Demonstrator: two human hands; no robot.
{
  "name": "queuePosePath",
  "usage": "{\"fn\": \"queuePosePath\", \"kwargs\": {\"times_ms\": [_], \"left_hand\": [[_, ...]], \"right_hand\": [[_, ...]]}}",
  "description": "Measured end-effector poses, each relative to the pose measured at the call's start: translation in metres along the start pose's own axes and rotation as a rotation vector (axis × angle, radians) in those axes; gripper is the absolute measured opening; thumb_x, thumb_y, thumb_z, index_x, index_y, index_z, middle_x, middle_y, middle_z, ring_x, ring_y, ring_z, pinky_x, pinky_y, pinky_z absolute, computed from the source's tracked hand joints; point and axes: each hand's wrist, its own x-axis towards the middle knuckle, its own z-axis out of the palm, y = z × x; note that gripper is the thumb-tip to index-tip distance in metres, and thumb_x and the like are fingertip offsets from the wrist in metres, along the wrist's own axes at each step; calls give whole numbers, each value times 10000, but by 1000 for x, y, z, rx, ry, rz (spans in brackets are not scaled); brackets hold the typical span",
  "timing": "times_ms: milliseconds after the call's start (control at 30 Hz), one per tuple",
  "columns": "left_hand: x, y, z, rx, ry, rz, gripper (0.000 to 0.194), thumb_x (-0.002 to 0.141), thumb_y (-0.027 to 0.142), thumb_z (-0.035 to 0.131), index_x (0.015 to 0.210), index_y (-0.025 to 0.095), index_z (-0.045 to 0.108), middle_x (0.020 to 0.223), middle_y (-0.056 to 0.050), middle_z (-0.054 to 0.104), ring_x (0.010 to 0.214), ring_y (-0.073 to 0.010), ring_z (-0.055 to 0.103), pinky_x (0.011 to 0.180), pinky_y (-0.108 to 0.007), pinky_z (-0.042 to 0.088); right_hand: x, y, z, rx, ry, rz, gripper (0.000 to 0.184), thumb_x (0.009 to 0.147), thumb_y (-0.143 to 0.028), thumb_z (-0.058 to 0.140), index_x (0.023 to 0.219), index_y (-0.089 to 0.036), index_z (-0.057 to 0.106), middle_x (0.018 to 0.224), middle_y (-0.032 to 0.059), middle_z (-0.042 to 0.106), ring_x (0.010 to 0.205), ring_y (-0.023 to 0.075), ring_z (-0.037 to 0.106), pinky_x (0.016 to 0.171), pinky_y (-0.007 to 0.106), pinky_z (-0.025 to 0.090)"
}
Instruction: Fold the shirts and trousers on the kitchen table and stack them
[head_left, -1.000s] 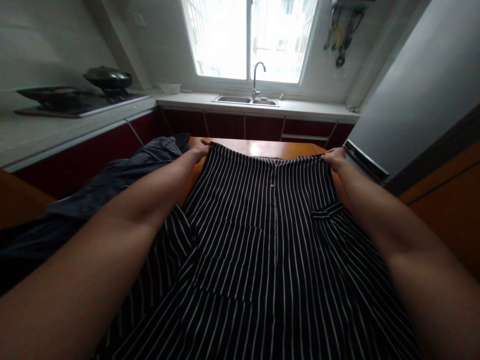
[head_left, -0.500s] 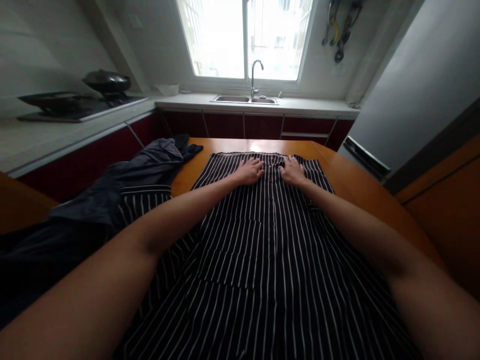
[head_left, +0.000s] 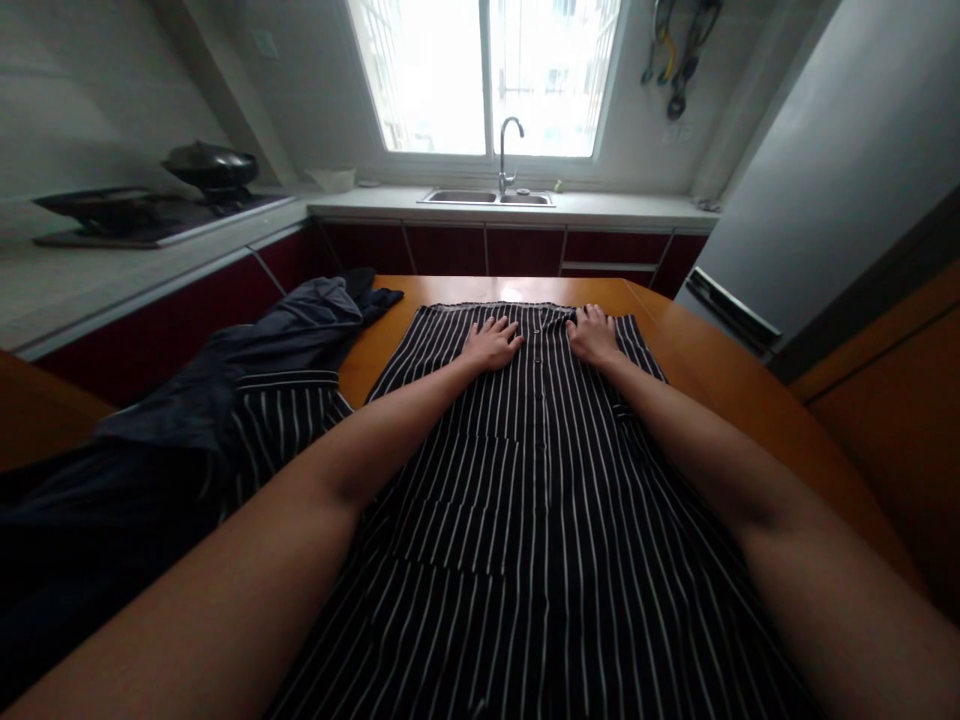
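Observation:
A black shirt with white stripes (head_left: 457, 480) lies spread on the table, its far edge away from me. A row of small buttons runs down its middle, and a pocket shows on the left half. My left hand (head_left: 493, 343) rests flat on the cloth left of the buttons, fingers spread. To the right of them, my right hand (head_left: 594, 337) lies on the fabric by the far edge, thumb apart from the fingers. At left, a striped sleeve with a banded cuff (head_left: 289, 380) reaches toward a heap of dark blue-grey clothing (head_left: 277, 330).
The wooden table (head_left: 720, 400) has a rounded right edge. Beyond it stands a counter with a double sink (head_left: 461, 197) and tap (head_left: 504, 150) beneath a window. A stove with a lidded wok (head_left: 210, 165) is at left, a grey refrigerator (head_left: 810, 180) at right.
My hands have moved slightly apart, the right one to the right and the left one a little left. The cloth between them lies flatter, and the buttons show more clearly.

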Motion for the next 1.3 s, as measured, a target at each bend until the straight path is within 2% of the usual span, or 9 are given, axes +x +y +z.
{"fn": "queuePosePath", "kwargs": {"times_ms": [67,133,300,433,600,733,967,1167,1300], "left_hand": [[-2,2,0,-1,19,1,629,1008,609,255,1556,321,368,1666,-30,253,1535,-330,191,1216,-589,123],[-4,4,0,-3,43,6,603,1015,589,271,1539,319,397,1656,-32,284,1525,-326,221,1212,-584,148],[-12,9,-4,-12,143,17,502,1041,466,307,1429,254,543,1562,-68,455,1447,-276,380,1185,-471,274],[-16,12,-4,-25,218,29,431,1043,378,328,1300,230,642,1423,-74,593,1334,-234,503,1133,-375,348],[-14,13,-3,-50,264,38,398,1026,352,368,1214,203,686,1343,-85,641,1267,-232,550,1110,-351,367],[-13,14,-1,-67,288,39,392,1020,341,371,1175,196,701,1306,-89,662,1248,-236,560,1105,-357,370],[-13,14,3,-87,321,51,400,1021,344,364,1132,175,709,1262,-101,677,1203,-235,579,1101,-358,369],[-15,16,2,-90,328,35,392,1021,344,366,1086,182,718,1213,-102,692,1170,-243,589,1070,-376,398],[-17,17,1,-77,335,35,385,1020,332,368,1062,183,720,1197,-99,696,1156,-247,594,1048,-383,416]], "right_hand": [[0,-18,-2,1,35,-108,513,1029,-387,292,1370,-125,573,1536,179,445,1432,320,346,1175,496,246],[2,-35,-2,7,-19,-159,481,1022,-359,304,1267,-149,660,1461,173,523,1366,326,416,1135,473,318],[18,-54,1,0,-110,-106,475,1002,-360,350,1231,-137,701,1350,211,598,1274,362,505,1046,489,432],[31,-52,6,-5,-159,-65,452,989,-349,380,1243,-150,697,1341,202,615,1269,356,529,1042,493,447],[42,-48,9,-5,-208,-84,410,988,-316,381,1199,-222,720,1362,124,631,1262,308,554,1041,453,459],[53,-41,8,-14,-186,-64,392,972,-273,402,1171,-242,739,1395,96,617,1292,290,536,1075,432,422],[76,-21,2,1,-209,4,358,906,-224,468,1112,-261,759,1262,72,703,1175,263,600,1054,508,403],[82,-13,5,-8,-192,9,304,858,-241,554,1063,-306,768,1283,56,683,1200,311,551,1054,648,343],[84,-16,8,-12,-173,-17,286,831,-219,593,1029,-289,788,1295,77,658,1229,331,517,1070,658,322]]}}
